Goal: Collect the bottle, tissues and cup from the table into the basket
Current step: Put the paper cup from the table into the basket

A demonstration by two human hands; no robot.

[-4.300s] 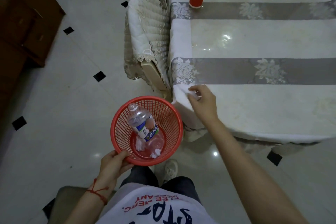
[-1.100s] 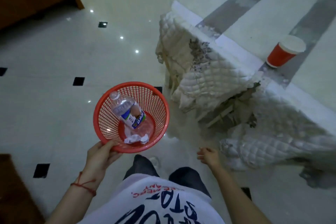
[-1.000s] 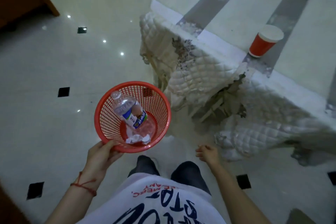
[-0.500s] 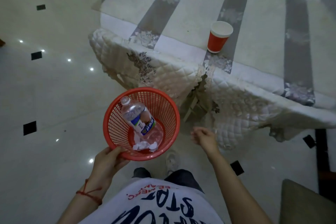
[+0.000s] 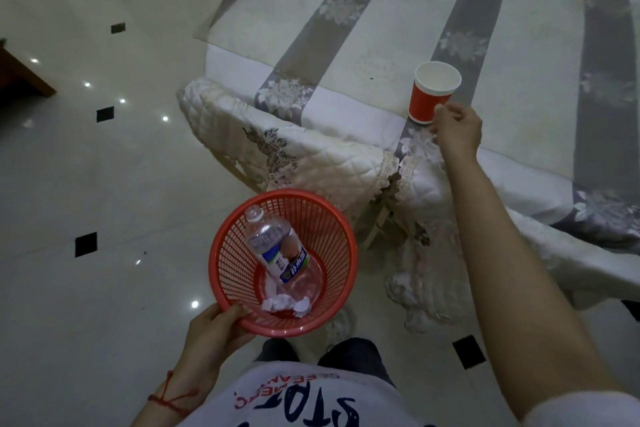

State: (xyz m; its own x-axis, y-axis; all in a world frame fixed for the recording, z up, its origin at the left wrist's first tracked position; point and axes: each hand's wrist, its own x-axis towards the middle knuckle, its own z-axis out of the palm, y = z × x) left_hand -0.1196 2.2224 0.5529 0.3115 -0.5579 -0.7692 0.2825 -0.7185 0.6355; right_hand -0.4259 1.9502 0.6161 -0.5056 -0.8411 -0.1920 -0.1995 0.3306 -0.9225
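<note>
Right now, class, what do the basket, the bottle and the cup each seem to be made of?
Basket: looks like moulded red plastic, slightly glossy; its walls are an open lattice.
Bottle: probably clear plastic, since the basket shows through it; a printed label wraps it and a pale cap tops it.
Cup: likely paper, matt red outside and plain white inside, with a thin rolled rim.

A red plastic mesh basket point(image 5: 221, 263), gripped at its near rim by the left hand point(image 5: 211, 329), holds a clear plastic bottle point(image 5: 277, 251) and crumpled white tissues point(image 5: 285, 304). Beyond the basket, the right hand point(image 5: 457, 126) touches a red paper cup point(image 5: 431, 97) on the striped-cloth table point(image 5: 346, 45).
</note>
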